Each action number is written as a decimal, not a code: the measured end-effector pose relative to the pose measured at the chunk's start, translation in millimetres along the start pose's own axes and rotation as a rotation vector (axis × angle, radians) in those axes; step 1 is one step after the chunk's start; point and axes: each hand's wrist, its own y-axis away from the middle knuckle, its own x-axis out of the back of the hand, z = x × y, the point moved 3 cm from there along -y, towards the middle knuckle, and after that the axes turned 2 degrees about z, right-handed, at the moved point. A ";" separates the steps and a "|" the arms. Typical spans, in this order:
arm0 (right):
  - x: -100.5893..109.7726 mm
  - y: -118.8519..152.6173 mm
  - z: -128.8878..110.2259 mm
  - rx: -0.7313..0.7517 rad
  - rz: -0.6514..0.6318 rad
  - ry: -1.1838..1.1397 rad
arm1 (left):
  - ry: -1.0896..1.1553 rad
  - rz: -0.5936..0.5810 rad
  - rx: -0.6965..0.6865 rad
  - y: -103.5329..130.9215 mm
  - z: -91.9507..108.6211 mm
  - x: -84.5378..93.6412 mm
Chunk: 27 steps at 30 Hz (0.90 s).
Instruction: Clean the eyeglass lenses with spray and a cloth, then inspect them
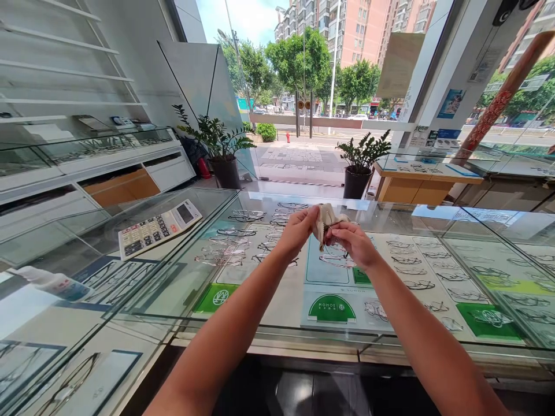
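Note:
A beige cloth (327, 218) is bunched up between my two hands, above the glass counter top. My left hand (300, 229) pinches the cloth from the left side, thumb on top. Close beside it, my right hand (353, 240) has its fingers closed on a thin-framed pair of glasses (328, 234), mostly hidden by the cloth and fingers. Part of the cloth reaches over behind the right fingertips. Under the glass below the hands lie rows of glasses (234, 232) and a green and white card (332, 309).
A large-button calculator (160, 228) lies on the counter to the left, with a white bottle (54, 283) on its side nearer me. Potted plants (225, 167) stand beyond the counter by the glass doors. More display counters (425, 179) stand at the right.

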 end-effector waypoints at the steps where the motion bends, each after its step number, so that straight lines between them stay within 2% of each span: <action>1: 2.0 0.1 -1.7 0.011 0.021 -0.009 | 0.040 0.003 -0.007 -2.0 -0.6 1.5; 6: 10.7 0.2 -11.9 0.089 0.069 0.005 | 0.077 0.058 -0.027 -9.6 -4.6 10.2; 9: 17.2 -0.1 -18.4 0.165 0.163 0.043 | 0.021 0.073 -0.018 -11.3 -6.9 13.8; 14: 23.8 -1.5 -23.6 0.264 0.240 0.071 | -0.095 0.000 0.004 -6.4 -4.3 9.1; 18: 24.2 -3.4 -19.2 0.254 0.220 0.084 | -0.180 -0.154 0.045 1.9 -0.9 -1.7; 21: 23.0 -4.1 -14.4 0.234 0.212 0.053 | -0.211 -0.223 0.053 6.9 -1.8 -8.6; 27: 16.9 -3.5 -5.8 0.149 0.167 -0.019 | -0.180 -0.190 0.060 9.9 -12.3 -15.1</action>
